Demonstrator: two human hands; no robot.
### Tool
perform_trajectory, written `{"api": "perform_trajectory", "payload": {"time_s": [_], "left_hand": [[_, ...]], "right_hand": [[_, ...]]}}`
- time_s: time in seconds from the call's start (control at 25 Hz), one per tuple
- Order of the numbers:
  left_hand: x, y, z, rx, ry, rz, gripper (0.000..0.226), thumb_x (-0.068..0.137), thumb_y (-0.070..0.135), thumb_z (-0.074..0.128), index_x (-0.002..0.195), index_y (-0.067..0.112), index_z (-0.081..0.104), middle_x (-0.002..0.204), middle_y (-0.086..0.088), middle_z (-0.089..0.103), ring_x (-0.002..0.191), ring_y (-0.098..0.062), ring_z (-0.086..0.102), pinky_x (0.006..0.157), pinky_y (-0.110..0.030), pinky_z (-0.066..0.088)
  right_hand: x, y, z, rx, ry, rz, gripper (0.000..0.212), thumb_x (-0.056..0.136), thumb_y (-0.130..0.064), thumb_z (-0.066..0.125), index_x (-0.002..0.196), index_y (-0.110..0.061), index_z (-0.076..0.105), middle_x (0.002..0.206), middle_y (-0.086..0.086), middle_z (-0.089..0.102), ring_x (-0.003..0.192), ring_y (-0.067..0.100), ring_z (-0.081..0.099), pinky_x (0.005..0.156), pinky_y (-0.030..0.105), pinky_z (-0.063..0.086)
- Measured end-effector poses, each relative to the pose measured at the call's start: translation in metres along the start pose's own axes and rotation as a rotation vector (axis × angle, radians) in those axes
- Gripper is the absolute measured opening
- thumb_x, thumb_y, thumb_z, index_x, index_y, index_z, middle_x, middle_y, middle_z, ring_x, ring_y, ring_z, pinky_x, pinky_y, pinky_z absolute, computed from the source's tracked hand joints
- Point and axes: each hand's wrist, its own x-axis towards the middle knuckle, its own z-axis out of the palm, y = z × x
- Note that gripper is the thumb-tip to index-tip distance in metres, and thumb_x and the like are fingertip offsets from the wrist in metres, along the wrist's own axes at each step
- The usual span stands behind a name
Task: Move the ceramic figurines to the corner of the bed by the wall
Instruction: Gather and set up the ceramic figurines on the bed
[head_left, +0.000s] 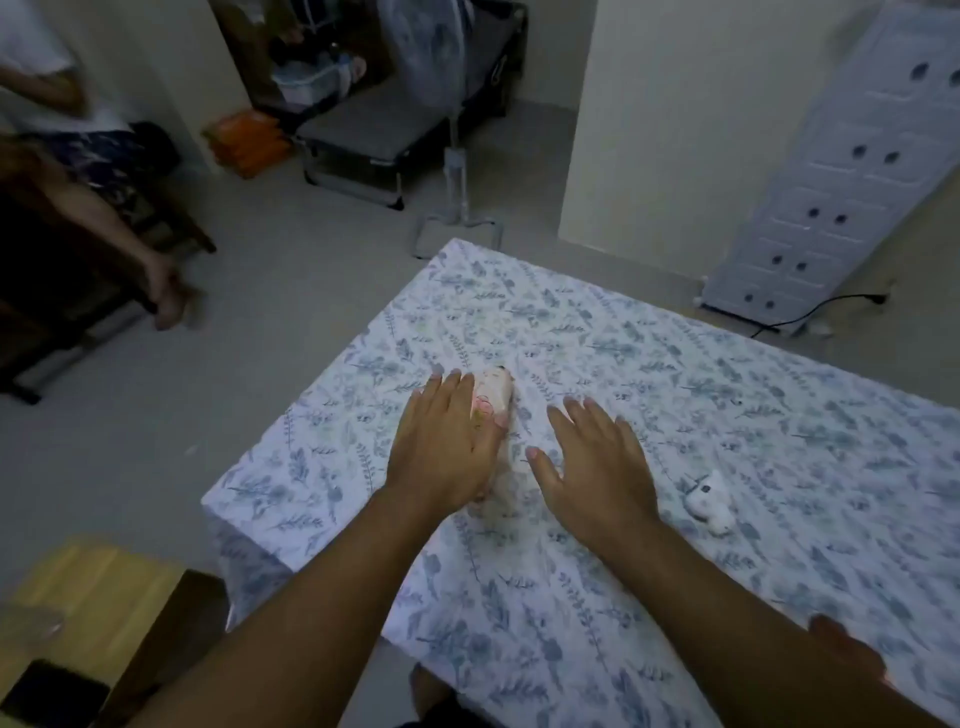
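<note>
A white ceramic figurine (494, 393) with pink marks lies on the bed (649, 364), which has a blue leaf-print sheet. My left hand (447, 441) rests over the figurine's left side, with the index finger along it and the thumb pressed on its near end. A pale blurred shape (506, 493) shows between my two hands; what it is I cannot tell. My right hand (597, 462) hovers flat and open, holding nothing. A second white figurine (709, 501) with a dark spot lies to the right of that hand, untouched.
The bed's far corner (457, 247) points toward a cream wall (675, 130) and a standing fan (457, 171). A white drawer unit (841, 197) stands at the right with a cable on the floor. A person sits on a dark chair (78, 234) at the left. A wooden table (88, 597) stands near left.
</note>
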Motion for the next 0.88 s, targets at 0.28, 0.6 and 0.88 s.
{"api": "perform_trajectory", "payload": {"time_s": [0.28, 0.6, 0.88], "left_hand": [[0.07, -0.071, 0.041, -0.386, -0.335, -0.267, 0.061, 0.101, 0.056, 0.031, 0.142, 0.014, 0.046, 0.148, -0.012, 0.052, 0.13, -0.027, 0.05, 0.108, -0.038, 0.037], [0.091, -0.097, 0.038, -0.943, -0.529, -0.387, 0.051, 0.096, 0.042, 0.062, 0.139, 0.016, 0.053, 0.108, 0.008, 0.07, 0.085, -0.002, 0.074, 0.068, -0.021, 0.06], [0.081, -0.112, 0.02, -0.964, -0.344, -0.04, 0.07, 0.084, 0.028, 0.078, 0.141, 0.048, 0.044, 0.131, 0.018, 0.061, 0.115, -0.001, 0.062, 0.078, -0.026, 0.061]], "right_hand": [[0.075, -0.062, 0.069, 0.62, -0.289, 0.343, 0.068, 0.103, -0.048, 0.039, 0.16, -0.019, 0.016, 0.159, 0.011, 0.041, 0.142, 0.03, 0.042, 0.116, 0.042, 0.034], [0.089, -0.059, 0.075, 1.099, -0.283, 0.566, 0.09, 0.098, -0.028, 0.065, 0.16, -0.034, 0.0, 0.152, -0.003, 0.048, 0.123, 0.02, 0.06, 0.105, 0.045, 0.049], [0.082, -0.053, 0.074, 1.162, -0.153, 0.332, 0.109, 0.075, 0.005, 0.083, 0.156, -0.041, 0.026, 0.124, -0.027, 0.067, 0.115, -0.01, 0.062, 0.081, 0.02, 0.059]]}}
